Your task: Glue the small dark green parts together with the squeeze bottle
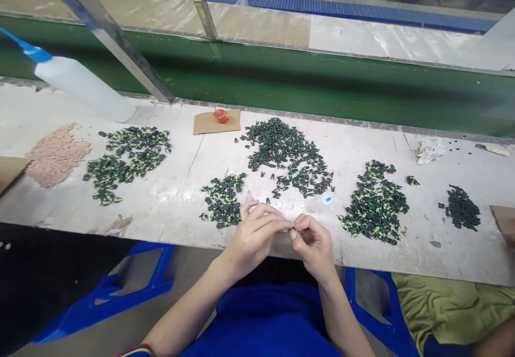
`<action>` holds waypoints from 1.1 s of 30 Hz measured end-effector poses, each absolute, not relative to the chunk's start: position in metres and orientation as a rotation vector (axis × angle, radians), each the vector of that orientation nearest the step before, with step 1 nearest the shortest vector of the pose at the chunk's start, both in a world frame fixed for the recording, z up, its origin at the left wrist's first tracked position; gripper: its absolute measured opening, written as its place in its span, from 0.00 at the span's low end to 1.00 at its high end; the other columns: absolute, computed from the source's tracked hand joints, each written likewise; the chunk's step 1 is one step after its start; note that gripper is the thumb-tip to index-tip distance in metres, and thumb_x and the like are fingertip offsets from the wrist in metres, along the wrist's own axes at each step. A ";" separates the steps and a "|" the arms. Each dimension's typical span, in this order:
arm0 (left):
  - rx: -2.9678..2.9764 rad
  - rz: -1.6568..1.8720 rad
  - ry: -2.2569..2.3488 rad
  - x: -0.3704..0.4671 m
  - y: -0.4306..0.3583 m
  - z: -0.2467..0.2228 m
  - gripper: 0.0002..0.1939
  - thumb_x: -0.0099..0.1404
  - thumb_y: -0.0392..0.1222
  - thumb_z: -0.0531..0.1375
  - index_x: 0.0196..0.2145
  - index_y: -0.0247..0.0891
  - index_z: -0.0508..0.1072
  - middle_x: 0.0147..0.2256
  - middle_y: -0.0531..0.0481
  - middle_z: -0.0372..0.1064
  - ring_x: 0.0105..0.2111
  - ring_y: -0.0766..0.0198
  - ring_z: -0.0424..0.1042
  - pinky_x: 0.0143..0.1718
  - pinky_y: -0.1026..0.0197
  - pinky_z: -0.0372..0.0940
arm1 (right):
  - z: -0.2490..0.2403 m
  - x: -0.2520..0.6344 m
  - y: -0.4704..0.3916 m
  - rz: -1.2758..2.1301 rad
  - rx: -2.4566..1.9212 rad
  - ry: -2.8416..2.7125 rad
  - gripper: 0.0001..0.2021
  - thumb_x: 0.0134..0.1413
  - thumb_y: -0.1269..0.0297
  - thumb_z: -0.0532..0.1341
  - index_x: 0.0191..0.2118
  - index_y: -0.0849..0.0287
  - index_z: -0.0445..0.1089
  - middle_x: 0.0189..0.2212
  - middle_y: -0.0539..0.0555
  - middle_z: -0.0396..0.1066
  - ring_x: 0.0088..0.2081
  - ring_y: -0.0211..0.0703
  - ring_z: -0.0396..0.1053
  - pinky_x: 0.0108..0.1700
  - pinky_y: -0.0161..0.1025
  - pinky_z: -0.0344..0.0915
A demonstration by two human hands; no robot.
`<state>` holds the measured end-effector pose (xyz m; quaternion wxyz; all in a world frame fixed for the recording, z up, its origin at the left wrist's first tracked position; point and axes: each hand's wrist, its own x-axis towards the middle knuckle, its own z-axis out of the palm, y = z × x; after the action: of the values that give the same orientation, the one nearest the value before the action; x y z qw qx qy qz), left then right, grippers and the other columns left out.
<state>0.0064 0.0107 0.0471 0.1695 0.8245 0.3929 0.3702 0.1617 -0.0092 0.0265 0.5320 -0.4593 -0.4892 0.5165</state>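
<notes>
My left hand [257, 231] and my right hand [314, 242] meet at the table's front edge. Between their fingertips they pinch one small dark green part [292, 229] with a bit of bright green. Just left of my left hand lies a pile of dark round parts with bright green spots [223, 200]. Beyond my hands spreads a heap of small dark elongated parts [277, 145]. A small clear bottle with a blue tip [319, 202] lies behind my right hand. To its right is a larger dark and bright green pile [376, 204].
On the left stand a large white bottle [86, 86], a pinkish pile [58, 156] and another green-black pile [120, 164]. A red cup [220, 116] sits on cardboard [203, 124]. Farther right are crumpled tissue [430, 150], a dark pile [462, 208] and a knife-like tool [493, 149].
</notes>
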 end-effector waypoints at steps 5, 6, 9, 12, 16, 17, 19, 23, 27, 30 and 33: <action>2.184 1.055 1.237 0.005 0.010 0.043 0.09 0.69 0.38 0.54 0.41 0.44 0.74 0.30 0.53 0.77 0.34 0.63 0.72 0.49 0.53 0.55 | 0.032 0.164 -0.008 1.158 -1.164 -1.231 0.06 0.51 0.61 0.62 0.28 0.56 0.67 0.22 0.48 0.65 0.25 0.36 0.64 0.28 0.34 0.64; 2.153 1.055 1.248 0.005 0.010 0.043 0.09 0.69 0.38 0.54 0.40 0.43 0.75 0.29 0.53 0.76 0.34 0.63 0.72 0.48 0.54 0.55 | 0.033 0.164 -0.008 1.147 -1.176 -1.244 0.06 0.51 0.62 0.62 0.28 0.57 0.68 0.22 0.48 0.66 0.25 0.36 0.64 0.28 0.34 0.64; 2.097 1.058 1.245 0.005 0.010 0.043 0.08 0.68 0.40 0.56 0.36 0.43 0.75 0.30 0.53 0.76 0.34 0.63 0.72 0.47 0.55 0.57 | 0.035 0.164 -0.007 1.136 -1.204 -1.278 0.04 0.52 0.64 0.61 0.29 0.57 0.69 0.23 0.49 0.67 0.25 0.37 0.65 0.29 0.34 0.65; 2.079 1.081 1.221 0.006 0.010 0.044 0.07 0.68 0.39 0.57 0.36 0.44 0.75 0.31 0.53 0.77 0.34 0.63 0.73 0.46 0.56 0.57 | 0.035 0.164 -0.008 1.131 -1.206 -1.276 0.03 0.51 0.65 0.61 0.29 0.57 0.70 0.23 0.49 0.68 0.26 0.37 0.66 0.30 0.33 0.65; 2.075 1.112 1.179 0.006 0.011 0.045 0.06 0.67 0.36 0.57 0.37 0.43 0.75 0.31 0.54 0.77 0.34 0.63 0.72 0.44 0.57 0.57 | 0.033 0.164 -0.008 1.162 -1.183 -1.251 0.02 0.51 0.66 0.61 0.30 0.57 0.70 0.24 0.48 0.67 0.26 0.36 0.65 0.29 0.33 0.64; 2.080 1.112 1.175 0.006 0.011 0.045 0.06 0.67 0.36 0.57 0.37 0.43 0.75 0.31 0.54 0.77 0.34 0.63 0.72 0.44 0.57 0.56 | 0.033 0.164 -0.008 1.174 -1.180 -1.245 0.02 0.51 0.66 0.61 0.30 0.57 0.70 0.24 0.48 0.67 0.26 0.36 0.65 0.29 0.33 0.64; 2.095 1.109 1.174 0.006 0.011 0.045 0.06 0.67 0.35 0.57 0.37 0.43 0.74 0.31 0.54 0.77 0.34 0.63 0.72 0.44 0.57 0.56 | 0.032 0.164 -0.009 1.195 -1.181 -1.232 0.02 0.51 0.65 0.61 0.30 0.57 0.69 0.24 0.49 0.67 0.26 0.36 0.65 0.29 0.33 0.64; 2.136 1.097 1.183 0.006 0.010 0.045 0.07 0.67 0.34 0.57 0.37 0.43 0.74 0.31 0.55 0.77 0.35 0.63 0.72 0.46 0.55 0.55 | 0.031 0.163 -0.009 1.227 -1.185 -1.200 0.03 0.51 0.64 0.62 0.29 0.57 0.69 0.24 0.49 0.67 0.25 0.36 0.64 0.29 0.33 0.65; 2.155 1.152 1.158 0.007 0.010 0.045 0.09 0.66 0.30 0.57 0.37 0.42 0.74 0.31 0.55 0.77 0.33 0.64 0.72 0.42 0.57 0.57 | 0.029 0.162 -0.009 1.258 -1.184 -1.167 0.03 0.50 0.64 0.62 0.30 0.57 0.69 0.24 0.48 0.67 0.25 0.35 0.64 0.29 0.32 0.65; 2.145 1.180 1.142 0.008 0.010 0.045 0.10 0.66 0.29 0.57 0.39 0.42 0.74 0.30 0.54 0.77 0.33 0.64 0.71 0.38 0.59 0.59 | 0.027 0.162 -0.009 1.276 -1.188 -1.151 0.04 0.50 0.63 0.62 0.29 0.57 0.68 0.24 0.49 0.67 0.26 0.36 0.64 0.29 0.32 0.65; 2.143 1.140 1.160 0.011 0.009 0.042 0.09 0.67 0.31 0.56 0.38 0.42 0.74 0.31 0.53 0.77 0.33 0.63 0.72 0.39 0.57 0.59 | 0.029 0.164 -0.010 1.280 -1.220 -1.172 0.05 0.51 0.63 0.61 0.29 0.57 0.68 0.24 0.48 0.66 0.26 0.36 0.64 0.29 0.33 0.64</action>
<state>0.0109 0.0092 0.0420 0.2240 0.7764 0.4202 0.4129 0.1643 -0.0102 0.0286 0.4884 -0.5019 -0.4821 0.5265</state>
